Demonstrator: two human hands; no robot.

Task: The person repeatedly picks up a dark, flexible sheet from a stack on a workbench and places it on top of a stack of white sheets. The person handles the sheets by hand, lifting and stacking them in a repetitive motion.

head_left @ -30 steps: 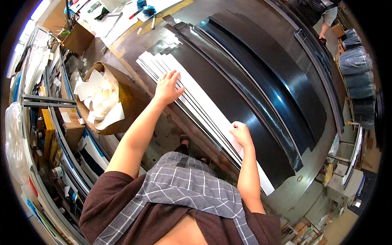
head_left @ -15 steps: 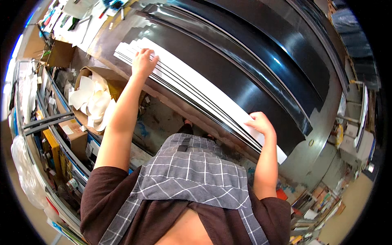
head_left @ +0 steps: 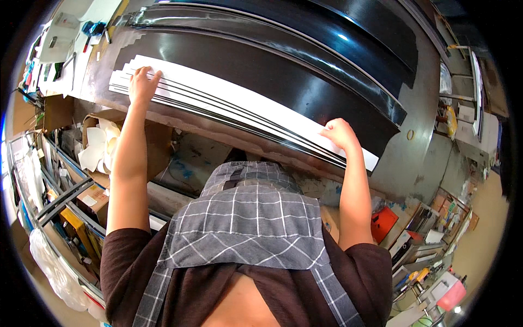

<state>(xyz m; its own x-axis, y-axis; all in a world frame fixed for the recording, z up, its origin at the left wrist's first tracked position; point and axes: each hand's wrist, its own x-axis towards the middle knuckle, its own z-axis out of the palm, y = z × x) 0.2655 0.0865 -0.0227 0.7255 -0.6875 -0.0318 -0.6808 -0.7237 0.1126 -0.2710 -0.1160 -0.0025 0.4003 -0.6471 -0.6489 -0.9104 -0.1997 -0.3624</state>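
A fanned stack of long white strips with dark lines between them [head_left: 234, 101] lies along the near edge of the worktable, its left ends stepped. My left hand [head_left: 143, 87] rests on the strips near that left end, fingers and thumb apart on the top surface. Toward the other end, my right hand [head_left: 342, 134] has its fingers curled and its thumb against the top white strip. Beneath and beyond the strips is a glossy black sheet [head_left: 261, 68]. What lies under the right fingers is hidden.
More dark glossy sheets [head_left: 348, 41] cover the far table. At left, an open cardboard box [head_left: 150, 144] holds curled off-white pieces [head_left: 99, 147], beside a cluttered rack. A small ring [head_left: 410, 134] lies on the table at right. A red object [head_left: 384, 222] stands below on the right.
My view has turned, so the strips look more level and sit further left. Both hands stay at about the same places on the strips.
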